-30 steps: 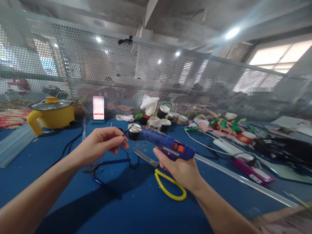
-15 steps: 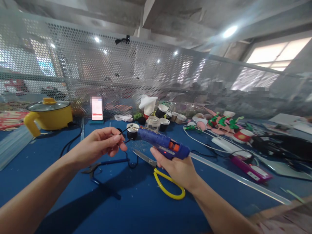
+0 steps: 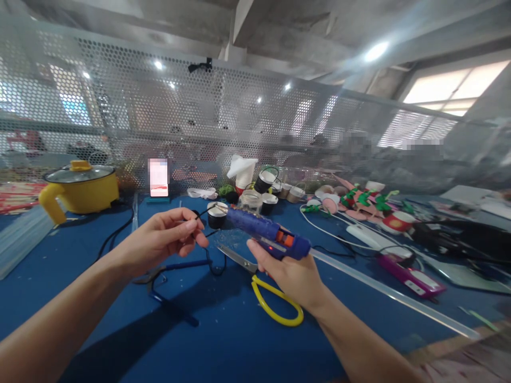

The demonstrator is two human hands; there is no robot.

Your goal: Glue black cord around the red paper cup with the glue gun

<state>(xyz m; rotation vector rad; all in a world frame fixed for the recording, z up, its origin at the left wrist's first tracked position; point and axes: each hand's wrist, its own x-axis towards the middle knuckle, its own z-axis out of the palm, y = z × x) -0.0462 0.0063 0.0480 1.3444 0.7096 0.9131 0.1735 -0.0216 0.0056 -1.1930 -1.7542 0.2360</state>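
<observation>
My right hand (image 3: 293, 274) is wrapped round a blue hot glue gun (image 3: 259, 229), whose red light glows. A long clear glue stick (image 3: 391, 292) sticks out of its back end. Between the fingertips of my left hand (image 3: 171, 236) is a thin black cord (image 3: 205, 211), its far end at the gun's nozzle; whether they touch I cannot tell. Beyond the nozzle stands a small black-and-white cup (image 3: 217, 215). Yellow-handled scissors (image 3: 277, 303) lie open below my right hand. Blue-handled pliers (image 3: 175, 308) lie under my left wrist, partly hidden.
A yellow electric pot (image 3: 85, 189) stands at the left, near a lit phone (image 3: 158, 178). Small cups and a clear jar (image 3: 250, 202) stand at the back. Right of them are green-and-pink craft pieces (image 3: 363, 199) and a purple power strip (image 3: 413, 276). A perforated metal screen (image 3: 247, 117) borders the table.
Almost nothing differs. Both hands keep their places, with the cord's end still by the nozzle; the glue gun has shifted very slightly.
</observation>
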